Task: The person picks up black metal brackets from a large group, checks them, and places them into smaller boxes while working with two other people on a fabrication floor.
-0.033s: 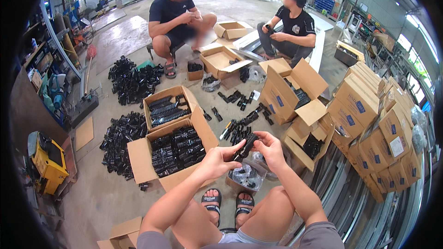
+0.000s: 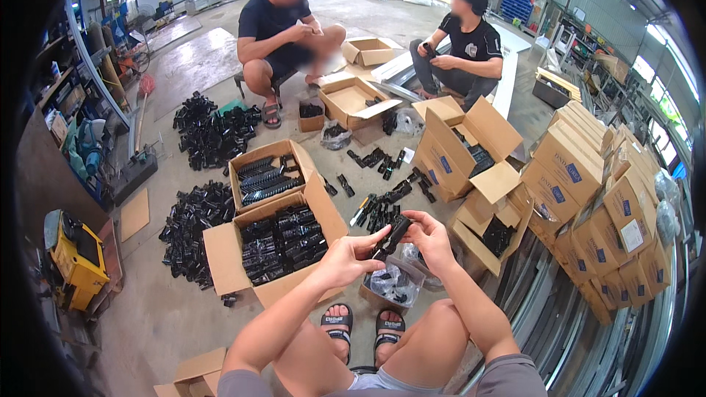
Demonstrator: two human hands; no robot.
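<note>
I see the left hand [image 2: 350, 259] grasping the lower end of a black part [image 2: 393, 237], while the right hand [image 2: 428, 238] grips its upper end with the fingertips, so the piece hangs tilted between them, above the floor [image 2: 158, 316]. Beneath it I make out a small carton [image 2: 382, 303] with a clear plastic bag [image 2: 388, 279] inside. Past that carton's far edge, loose black pieces [image 2: 379, 211] lie scattered on the floor. Off its left edge I have a flapped carton [image 2: 226, 259] packed with similar pieces, its far edge against a second open carton [image 2: 237, 185]. Beyond their left edges sit two dark heaps [image 2: 195, 231]. Toward the floor's right edge I see stacked cartons [image 2: 562, 154]; farther off, two seated co-workers [image 2: 268, 22] face this way.
</note>
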